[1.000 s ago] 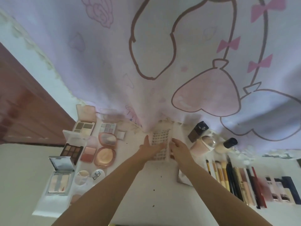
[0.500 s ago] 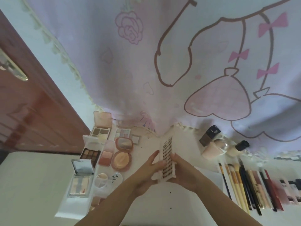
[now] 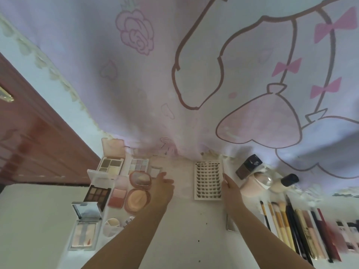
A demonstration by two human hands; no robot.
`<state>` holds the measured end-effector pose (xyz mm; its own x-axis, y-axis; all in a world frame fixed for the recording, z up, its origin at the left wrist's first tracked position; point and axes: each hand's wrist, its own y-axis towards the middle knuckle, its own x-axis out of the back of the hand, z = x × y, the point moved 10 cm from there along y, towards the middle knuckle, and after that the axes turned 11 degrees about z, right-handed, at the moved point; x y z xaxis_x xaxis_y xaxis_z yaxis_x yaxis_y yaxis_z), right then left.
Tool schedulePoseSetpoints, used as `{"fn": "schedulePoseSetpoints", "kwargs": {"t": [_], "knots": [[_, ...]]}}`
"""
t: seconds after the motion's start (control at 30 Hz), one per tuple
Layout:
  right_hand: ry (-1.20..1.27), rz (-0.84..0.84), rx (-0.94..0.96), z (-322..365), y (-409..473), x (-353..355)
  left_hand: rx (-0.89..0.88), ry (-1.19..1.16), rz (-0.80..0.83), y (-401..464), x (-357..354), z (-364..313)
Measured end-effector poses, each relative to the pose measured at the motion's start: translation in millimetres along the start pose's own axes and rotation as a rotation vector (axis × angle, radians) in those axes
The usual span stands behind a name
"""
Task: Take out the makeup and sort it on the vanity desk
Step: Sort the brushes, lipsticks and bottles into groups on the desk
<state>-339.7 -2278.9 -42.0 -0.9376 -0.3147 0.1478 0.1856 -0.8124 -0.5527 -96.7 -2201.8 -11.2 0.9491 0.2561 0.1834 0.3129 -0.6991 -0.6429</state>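
A white false-lash tray (image 3: 207, 180) with rows of dark lashes lies flat on the white vanity desk (image 3: 186, 226), near the curtain. My right hand (image 3: 231, 189) holds the tray's right edge with the thumb on it; the fingers are hidden behind the hand. My left hand (image 3: 163, 188) hovers left of the tray with relaxed fingers, beside two round pink compacts (image 3: 138, 189), and holds nothing that I can see.
Open eyeshadow and blush palettes (image 3: 97, 194) line the desk's left side. Foundation bottles (image 3: 248, 166) and a puff stand at the right, with a row of brushes and pencils (image 3: 287, 228) in front. A pink cartoon curtain (image 3: 194, 74) hangs behind. A brown door (image 3: 35, 148) is at the left.
The lash tray, held upright between both hands, now lies flat further back and to the right. My left hand has let go and moved left toward the compacts.
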Motion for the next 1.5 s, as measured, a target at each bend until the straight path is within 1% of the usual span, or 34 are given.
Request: {"fn": "schedulePoseSetpoints", "kwargs": {"t": [0.03, 0.1, 0.13, 0.23, 0.3, 0.4, 0.5, 0.6, 0.7, 0.77, 0.83, 0.9, 0.97, 1.03, 1.1, 1.17, 1.23, 1.27, 1.33, 1.4, 1.47, 1.5], "knots": [[-0.027, -0.015, 0.000, 2, 3, -2, 0.011, 0.066, -0.010, 4, -3, -1], [-0.109, -0.041, 0.031, 9, 7, -4, -0.011, 0.317, -0.076, 5, -1, -14], [-0.160, -0.053, 0.047, 12, 10, -4, -0.019, 0.398, -0.094, 3, -3, -20], [-0.374, -0.075, 0.030, 20, 15, -7, -0.031, 0.569, -0.118, 0, -9, -32], [-0.513, -0.053, 0.009, 21, 18, -10, -0.035, 0.639, -0.115, -2, -13, -34], [-0.574, -0.028, 0.003, 23, 17, -14, -0.036, 0.651, -0.082, -5, -18, -32], [-0.615, -0.021, -0.012, 23, 18, -15, -0.083, 0.661, -0.088, -10, -19, -33], [-0.663, 0.004, -0.028, 22, 20, -20, -0.185, 0.694, -0.093, -19, -22, -32], [-0.675, 0.032, -0.047, 26, 19, -23, -0.288, 0.643, -0.044, -31, -30, -25], [-0.735, 0.063, -0.025, 31, 13, -19, -0.372, 0.639, -0.039, -41, -37, -21], [-0.806, 0.129, 0.025, 34, -1, -9, -0.474, 0.640, -0.027, -50, -52, -18], [-0.866, 0.226, 0.065, 24, -20, 5, -0.508, 0.612, 0.058, -57, -79, -9], [-1.005, 0.274, 0.095, 6, -42, 21, -0.408, 0.567, 0.232, -55, -116, 12], [-1.198, 0.272, 0.149, -16, -59, 32, -0.283, 0.566, 0.381, -56, -151, 34], [-1.377, 0.297, 0.232, -36, -69, 29, -0.233, 0.584, 0.460, -58, -177, 42], [-1.455, 0.271, 0.293, -43, -71, 27, -0.215, 0.507, 0.503, -60, -191, 42], [-1.425, 0.196, 0.385, -31, -71, 28, -0.186, 0.407, 0.533, -63, -193, 40], [-1.389, 0.194, 0.412, -26, -71, 27, -0.166, 0.342, 0.543, -64, -190, 39], [-1.281, 0.246, 0.398, -21, -74, 25, -0.101, 0.170, 0.536, -64, -175, 41], [-1.075, 0.301, 0.313, -15, -79, 25, -0.052, -0.050, 0.596, -69, -162, 45], [-0.812, 0.388, 0.262, -2, -88, 17, -0.097, -0.167, 0.687, -79, -150, 41], [-0.725, 0.447, 0.253, 5, -92, 8, -0.121, -0.197, 0.706, -83, -142, 38]]}}
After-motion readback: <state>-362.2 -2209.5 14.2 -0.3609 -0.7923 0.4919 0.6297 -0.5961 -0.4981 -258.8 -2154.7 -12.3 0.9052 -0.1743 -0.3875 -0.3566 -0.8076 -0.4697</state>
